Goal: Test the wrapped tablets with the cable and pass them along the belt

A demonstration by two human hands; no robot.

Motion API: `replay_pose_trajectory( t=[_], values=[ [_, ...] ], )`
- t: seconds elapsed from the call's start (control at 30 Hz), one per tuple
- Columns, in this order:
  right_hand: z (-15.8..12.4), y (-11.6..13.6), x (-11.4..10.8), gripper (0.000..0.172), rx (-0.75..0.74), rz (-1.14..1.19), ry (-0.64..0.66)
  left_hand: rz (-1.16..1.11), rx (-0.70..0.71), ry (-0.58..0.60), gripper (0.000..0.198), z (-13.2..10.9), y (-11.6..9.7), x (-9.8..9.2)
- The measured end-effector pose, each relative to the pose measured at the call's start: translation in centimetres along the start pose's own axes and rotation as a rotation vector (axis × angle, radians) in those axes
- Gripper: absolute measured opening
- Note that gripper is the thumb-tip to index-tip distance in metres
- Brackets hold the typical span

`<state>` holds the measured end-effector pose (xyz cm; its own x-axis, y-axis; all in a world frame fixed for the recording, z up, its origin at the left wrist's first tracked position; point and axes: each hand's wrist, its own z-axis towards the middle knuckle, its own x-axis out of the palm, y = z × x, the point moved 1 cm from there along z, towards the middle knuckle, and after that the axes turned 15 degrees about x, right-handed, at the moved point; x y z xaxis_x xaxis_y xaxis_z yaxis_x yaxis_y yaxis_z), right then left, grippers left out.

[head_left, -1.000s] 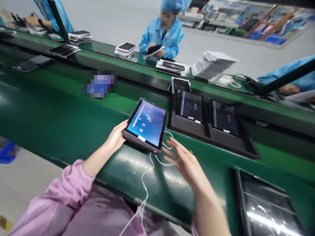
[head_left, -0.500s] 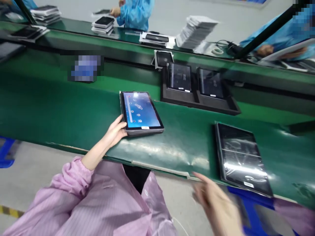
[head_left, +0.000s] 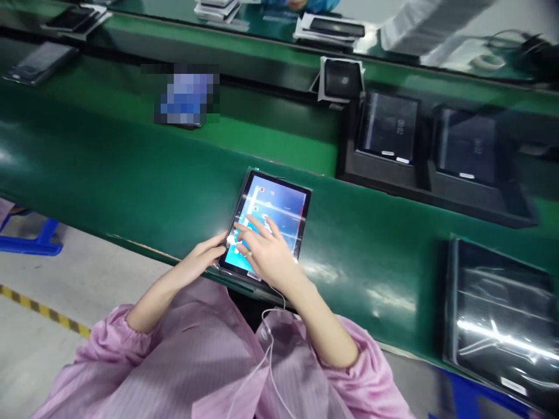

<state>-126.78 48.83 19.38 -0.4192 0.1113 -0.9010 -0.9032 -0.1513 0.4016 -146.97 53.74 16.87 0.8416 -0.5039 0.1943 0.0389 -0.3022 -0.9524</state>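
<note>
far left: a dark tablet [head_left: 41,61] lies on the green surface [head_left: 131,157], above a blue stool frame [head_left: 35,241] and yellow-and-black floor tape [head_left: 43,311].
left sleeve: a pink smock sleeve [head_left: 109,340] gathers at the left wrist.
blurred patch: a pixelated blue object [head_left: 187,96] sits on the surface, too obscured to name.
left hand: the left hand [head_left: 201,257] grips the lower left edge of the tablet [head_left: 279,201], its fingers [head_left: 213,244] together and clamped on it.
tablet: it lies at the near edge of the surface, angled, its lit blue screen facing up.
right hand: the right hand [head_left: 268,250] sits over the screen, its fingers [head_left: 248,227] apart with the tips on the glass, hiding the lower part.
cable: a white cable [head_left: 267,349] hangs below the tablet, in front of the smock.
far bench: stacked tablets [head_left: 216,9] and a co-worker's hand [head_left: 297,3] show at the top edge.
behind: a small dark device [head_left: 343,78] stands propped beyond a black tray [head_left: 480,203].
tray: its 2 compartments each hold 1 dark tablet, [head_left: 388,128] and [head_left: 465,145].
far right: a glossy wrapped tablet [head_left: 500,314] lies on the surface, below a paper stack [head_left: 432,23].
</note>
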Motion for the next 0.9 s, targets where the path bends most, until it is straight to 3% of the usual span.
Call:
replay_pose_trajectory(
  t=[0.1,0.17,0.33,0.5,0.6,0.7,0.9],
  values=[
    [-2.3,-2.2,-1.0,0.035,0.162,0.032,-0.082,0.486,0.168,-0.027,0.036,-0.4,-1.2,-0.7],
    [-4.7,-3.7,-2.7,0.036,0.364,0.123,-0.165,0.749,0.283,-0.052,0.036,-0.4,-2.1,-1.1],
    [-9.6,-5.1,-5.3,0.036,0.898,0.611,-0.301,0.785,0.427,0.053,0.036,0.7,-2.1,-0.9],
    [-11.0,-4.8,-4.7,0.050,1.085,0.672,-0.398,0.863,0.584,0.128,0.038,1.4,-0.9,0.6],
    [-11.0,-4.9,-3.8,0.049,1.094,0.667,-0.405,0.943,0.647,0.159,0.040,2.1,-0.8,1.4],
    [-10.2,-5.2,-3.2,0.041,1.008,0.590,-0.423,1.016,0.682,0.183,0.041,3.3,-1.3,1.9],
    [-5.4,-6.2,-3.7,0.012,0.654,0.267,-0.315,1.094,0.712,0.181,0.042,5.7,-2.1,2.4]
  ],
)
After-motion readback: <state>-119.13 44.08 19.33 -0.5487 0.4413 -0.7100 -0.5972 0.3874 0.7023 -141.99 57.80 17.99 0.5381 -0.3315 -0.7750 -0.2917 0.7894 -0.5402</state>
